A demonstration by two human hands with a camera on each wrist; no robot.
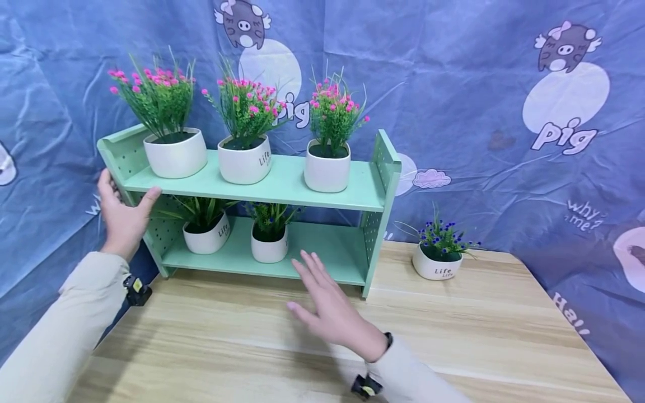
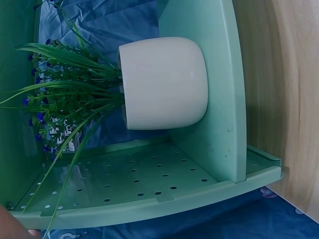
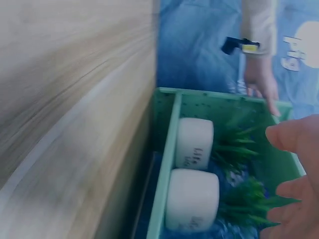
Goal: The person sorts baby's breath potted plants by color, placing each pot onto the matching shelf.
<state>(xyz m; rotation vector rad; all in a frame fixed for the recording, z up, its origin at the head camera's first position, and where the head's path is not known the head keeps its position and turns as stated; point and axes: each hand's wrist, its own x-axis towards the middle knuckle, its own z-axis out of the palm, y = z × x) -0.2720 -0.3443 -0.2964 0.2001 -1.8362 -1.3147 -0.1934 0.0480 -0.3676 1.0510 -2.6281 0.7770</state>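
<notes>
A green two-tier shelf (image 1: 242, 268) stands on the wooden table. My left hand (image 1: 123, 215) grips its left side panel, the thumb at the front and the fingers on the outer side. In front of the lower tier, my right hand (image 1: 332, 305) hovers with its fingers extended, holding nothing. Three white pots with pink flowers, the left pot (image 1: 176, 157), middle pot (image 1: 246, 162) and right pot (image 1: 327, 170), sit on the upper tier. On the lower tier are a white pot with long green leaves (image 1: 208, 235) and a white pot with blue flowers (image 1: 270, 246).
Another white pot with small blue flowers (image 1: 437, 263) stands on the table (image 1: 484, 330), to the right of the shelf. A blue printed cloth (image 1: 468, 129) hangs behind everything. The table's right edge slants away at the far right.
</notes>
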